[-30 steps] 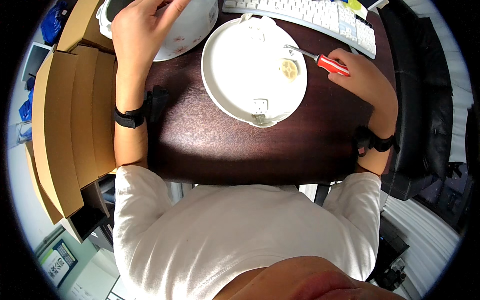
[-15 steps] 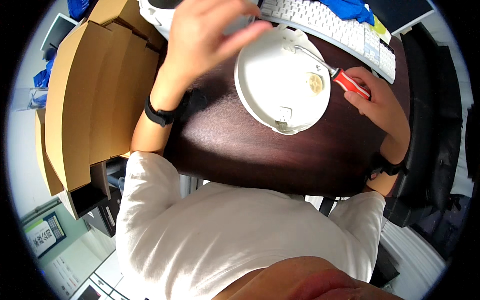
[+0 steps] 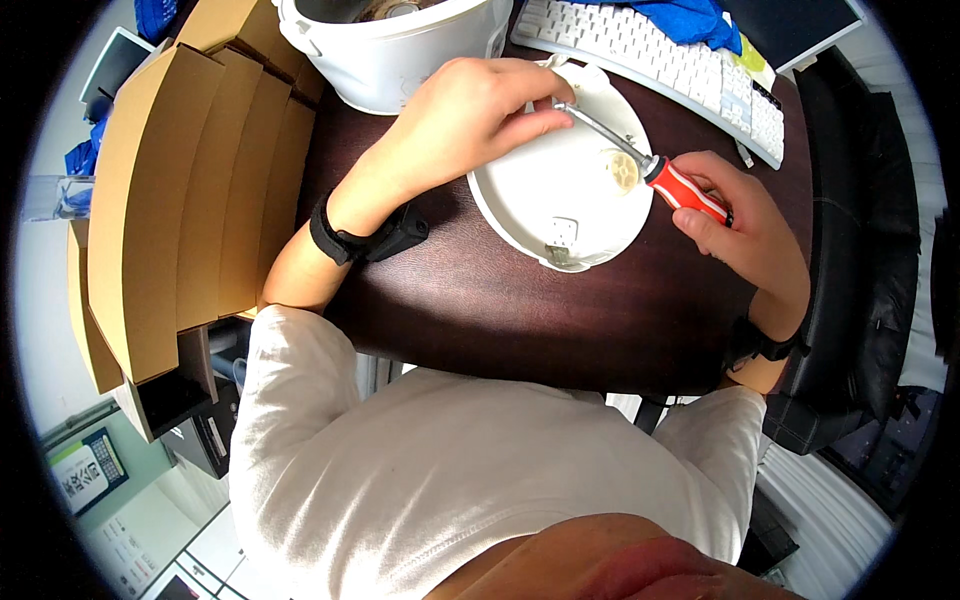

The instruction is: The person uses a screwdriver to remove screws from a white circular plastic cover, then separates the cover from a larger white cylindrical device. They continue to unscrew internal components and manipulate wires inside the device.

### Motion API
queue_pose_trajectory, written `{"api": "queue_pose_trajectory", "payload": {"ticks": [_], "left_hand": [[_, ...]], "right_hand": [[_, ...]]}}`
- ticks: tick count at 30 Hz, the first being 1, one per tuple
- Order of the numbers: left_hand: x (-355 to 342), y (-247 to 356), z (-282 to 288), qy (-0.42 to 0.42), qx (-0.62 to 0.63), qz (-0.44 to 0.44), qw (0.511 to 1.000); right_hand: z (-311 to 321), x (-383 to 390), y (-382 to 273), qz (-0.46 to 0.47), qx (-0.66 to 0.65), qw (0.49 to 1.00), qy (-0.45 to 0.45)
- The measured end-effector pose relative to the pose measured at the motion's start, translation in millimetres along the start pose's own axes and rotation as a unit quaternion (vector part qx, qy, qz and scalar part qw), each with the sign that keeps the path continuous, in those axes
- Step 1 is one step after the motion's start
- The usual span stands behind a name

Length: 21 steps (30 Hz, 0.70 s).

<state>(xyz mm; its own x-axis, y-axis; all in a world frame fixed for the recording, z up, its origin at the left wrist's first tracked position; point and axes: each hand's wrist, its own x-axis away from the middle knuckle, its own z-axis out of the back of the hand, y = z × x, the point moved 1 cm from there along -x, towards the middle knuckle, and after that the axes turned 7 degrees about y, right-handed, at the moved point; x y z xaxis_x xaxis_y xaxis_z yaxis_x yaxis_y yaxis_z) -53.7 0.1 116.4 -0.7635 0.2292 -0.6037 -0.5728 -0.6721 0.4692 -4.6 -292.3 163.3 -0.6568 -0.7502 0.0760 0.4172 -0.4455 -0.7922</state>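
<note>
Right now my left arm (image 3: 310,270) angles forward and inward, with the wrist flat and the back of my left hand (image 3: 490,108) turned up. Its thumb and forefinger come close together at the tip of the screwdriver (image 3: 688,190); I cannot tell whether they pinch the tip or something small beside it. My right forearm comes up on the other side and bends inward, and my right hand (image 3: 745,210) is wrapped around the red handle, thumb on the near side. The shaft slants away from that hand toward my left fingertips, over the white round lid (image 3: 545,195). That lid lies between my hands, partly under the left one, with a pale round disc (image 3: 620,172) on it just short of my right hand. Beyond my left hand stands a white pot-shaped body (image 3: 400,55); ahead of my right hand lies a white keyboard (image 3: 645,52).
</note>
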Motion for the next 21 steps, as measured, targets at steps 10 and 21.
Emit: {"api": "queue_pose_trajectory", "payload": {"ticks": [10, 21], "left_hand": [[-0.9, -12.0, -6.5, -0.015, 0.071, 0.111, 0.991], [4.4, -17.2, -13.7, -0.059, 0.055, 0.106, 0.991]], "right_hand": [[6.5, 2.4, 13.2, -0.011, 0.134, 0.991, -0.002], [8.0, 15.0, 31.3, -0.067, 0.292, 0.953, 0.047]]}}
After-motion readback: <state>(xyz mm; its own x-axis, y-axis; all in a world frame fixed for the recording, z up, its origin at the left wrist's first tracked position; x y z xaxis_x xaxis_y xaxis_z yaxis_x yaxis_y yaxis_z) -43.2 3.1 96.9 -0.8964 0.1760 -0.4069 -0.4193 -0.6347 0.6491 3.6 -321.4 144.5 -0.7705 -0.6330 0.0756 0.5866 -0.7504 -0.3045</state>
